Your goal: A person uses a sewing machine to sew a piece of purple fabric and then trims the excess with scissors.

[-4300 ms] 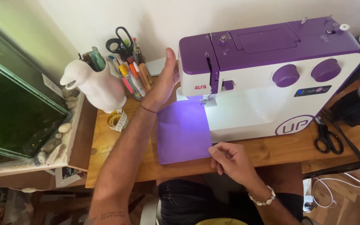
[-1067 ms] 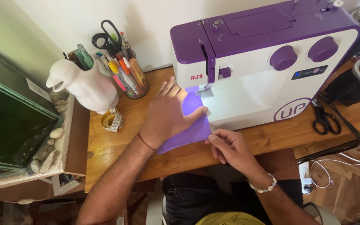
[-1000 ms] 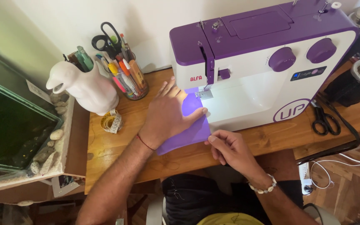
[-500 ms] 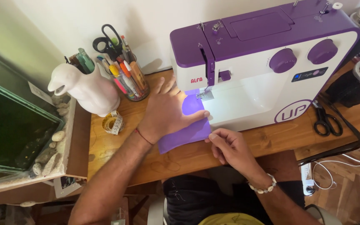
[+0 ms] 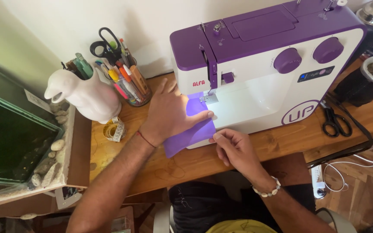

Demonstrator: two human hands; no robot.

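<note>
Purple fabric [image 5: 193,131] lies flat under our left hand [image 5: 169,113], palm spread; our right hand [image 5: 234,144] pinches its near edge. It sits under the sewing machine [image 5: 264,64] needle on the desk [image 5: 121,151]; no seam shows yet.

We see a purple fabric piece [image 5: 193,131] lying flat on the wooden table, its far edge under the needle of a purple-and-white sewing machine [image 5: 264,64] standing upright against the wall.
</note>
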